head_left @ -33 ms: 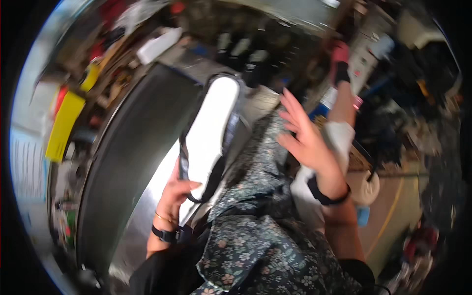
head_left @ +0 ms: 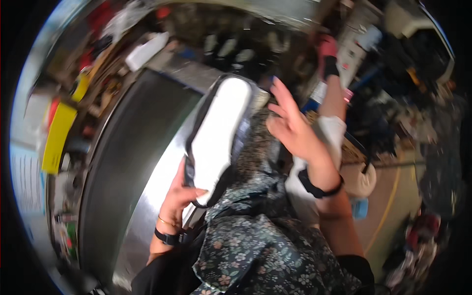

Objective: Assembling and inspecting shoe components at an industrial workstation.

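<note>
My left hand [head_left: 175, 200] grips a black shoe upper [head_left: 216, 189] at its lower end, with the thumb over the rim. The shoe is turned bottom up, so its white sole-shaped underside [head_left: 220, 132] faces me. Its other end points away and slightly right. My right hand [head_left: 294, 130] is raised just right of the shoe, apart from it. Its fingers are stretched and hold nothing. A dark floral apron [head_left: 255, 246] covers my lap below both hands.
A long dark belt-like surface [head_left: 128, 142] with a shiny metal edge runs along my left. Several shoe-shaped pieces [head_left: 227, 48] lie at the far side. A yellow box [head_left: 60, 140] stands far left. To the right are a leg in white trousers [head_left: 330, 132] and a white roll [head_left: 359, 179].
The shoe has shifted a little to the right in view, and its underside faces me more squarely. My right hand sits slightly farther left and higher, nearer the shoe. The whole view has moved slightly.
</note>
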A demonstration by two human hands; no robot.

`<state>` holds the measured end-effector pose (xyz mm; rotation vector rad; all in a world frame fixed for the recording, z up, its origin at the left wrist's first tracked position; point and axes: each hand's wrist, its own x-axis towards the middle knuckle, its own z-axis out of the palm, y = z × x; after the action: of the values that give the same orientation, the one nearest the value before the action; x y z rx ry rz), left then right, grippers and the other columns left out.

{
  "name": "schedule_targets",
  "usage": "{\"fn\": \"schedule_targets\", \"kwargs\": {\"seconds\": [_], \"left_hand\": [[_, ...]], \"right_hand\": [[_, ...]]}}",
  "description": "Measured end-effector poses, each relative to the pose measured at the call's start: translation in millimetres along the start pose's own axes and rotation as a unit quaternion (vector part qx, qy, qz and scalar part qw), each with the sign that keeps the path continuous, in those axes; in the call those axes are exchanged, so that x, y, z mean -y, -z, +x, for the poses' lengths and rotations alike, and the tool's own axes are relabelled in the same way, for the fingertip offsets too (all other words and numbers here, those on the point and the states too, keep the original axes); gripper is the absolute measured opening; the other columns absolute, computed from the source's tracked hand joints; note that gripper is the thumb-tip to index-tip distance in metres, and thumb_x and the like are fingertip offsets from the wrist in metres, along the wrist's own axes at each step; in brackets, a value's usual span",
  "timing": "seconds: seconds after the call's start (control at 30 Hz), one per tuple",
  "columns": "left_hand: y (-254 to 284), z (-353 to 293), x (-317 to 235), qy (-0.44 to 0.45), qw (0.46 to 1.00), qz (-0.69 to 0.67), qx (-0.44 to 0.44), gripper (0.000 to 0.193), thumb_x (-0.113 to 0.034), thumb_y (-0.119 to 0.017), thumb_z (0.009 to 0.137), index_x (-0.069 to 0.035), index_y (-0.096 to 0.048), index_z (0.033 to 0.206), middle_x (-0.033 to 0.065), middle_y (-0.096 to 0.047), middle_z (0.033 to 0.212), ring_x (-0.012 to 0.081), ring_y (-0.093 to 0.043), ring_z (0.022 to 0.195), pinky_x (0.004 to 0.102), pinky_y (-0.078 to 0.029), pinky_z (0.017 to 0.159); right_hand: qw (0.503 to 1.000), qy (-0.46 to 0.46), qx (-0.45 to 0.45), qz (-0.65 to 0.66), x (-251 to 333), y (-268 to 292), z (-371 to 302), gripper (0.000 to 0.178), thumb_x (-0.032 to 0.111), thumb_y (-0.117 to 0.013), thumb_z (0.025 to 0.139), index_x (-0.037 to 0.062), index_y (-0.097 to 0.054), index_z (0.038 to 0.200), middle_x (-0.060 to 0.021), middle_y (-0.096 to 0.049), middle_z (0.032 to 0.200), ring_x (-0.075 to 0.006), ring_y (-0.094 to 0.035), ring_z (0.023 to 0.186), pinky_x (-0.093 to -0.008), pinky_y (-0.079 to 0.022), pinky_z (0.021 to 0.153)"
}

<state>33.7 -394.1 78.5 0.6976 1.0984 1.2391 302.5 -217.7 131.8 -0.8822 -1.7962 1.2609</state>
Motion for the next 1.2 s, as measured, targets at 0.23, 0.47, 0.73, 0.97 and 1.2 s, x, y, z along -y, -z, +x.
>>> {"fn": "schedule_targets", "kwargs": {"seconds": [0.23,0.47,0.73,0.97,1.2], "left_hand": [[-89,80,-6,-0.144,0.941,0.243,0.188,0.105,-0.009,-0.084,0.071,-0.005,-0.020,0.154,0.0175,-0.025,0.157,0.0250,-0.023,0.147,0.0375,-0.023,0.116],[-100,135,37,-0.108,0.957,0.222,0.153,0.092,-0.001,-0.080,0.073,-0.003,-0.031,0.150,0.0120,-0.033,0.154,0.0238,-0.036,0.138,0.0367,-0.031,0.114],[-101,153,36,-0.303,0.837,0.453,0.044,0.063,-0.005,-0.081,0.068,-0.004,-0.057,0.126,0.0168,-0.041,0.150,0.0327,-0.029,0.145,0.0385,-0.030,0.114],[-114,185,6,0.028,0.990,0.062,0.126,0.046,-0.003,-0.071,0.082,-0.004,-0.058,0.126,0.0046,-0.066,0.105,0.0137,-0.064,0.093,0.0258,-0.051,0.082],[-102,160,43,0.028,0.988,0.070,0.132,0.050,-0.002,-0.071,0.082,-0.003,-0.055,0.129,0.0035,-0.061,0.111,0.0132,-0.058,0.102,0.0257,-0.045,0.093]], "right_hand": [[0.984,0.042,-0.169,-0.033,-32,6,-26,0.035,0.017,-0.071,0.085,0.0026,-0.063,0.116,-0.0153,-0.069,0.112,-0.0242,-0.068,0.101,-0.0323,-0.052,0.086],[0.994,0.034,0.043,-0.099,-63,-1,-25,0.046,0.013,-0.070,0.084,0.0013,-0.057,0.127,-0.0183,-0.062,0.125,-0.0296,-0.064,0.111,-0.0355,-0.051,0.092],[0.984,-0.082,-0.132,-0.089,-117,-43,-126,0.043,0.016,-0.057,0.096,-0.0025,-0.049,0.133,-0.0277,-0.063,0.113,-0.0414,-0.062,0.107,-0.0371,-0.049,0.091],[0.944,-0.112,-0.139,0.276,-114,15,-99,0.027,0.014,-0.059,0.098,-0.0038,-0.062,0.118,-0.0068,-0.070,0.103,-0.0110,-0.064,0.090,-0.0259,-0.051,0.082],[0.957,-0.289,0.004,-0.011,-131,-21,-99,0.069,0.050,-0.020,0.105,-0.0065,-0.049,0.133,-0.0241,-0.062,0.122,-0.0382,-0.057,0.117,-0.0397,-0.044,0.099]]}}
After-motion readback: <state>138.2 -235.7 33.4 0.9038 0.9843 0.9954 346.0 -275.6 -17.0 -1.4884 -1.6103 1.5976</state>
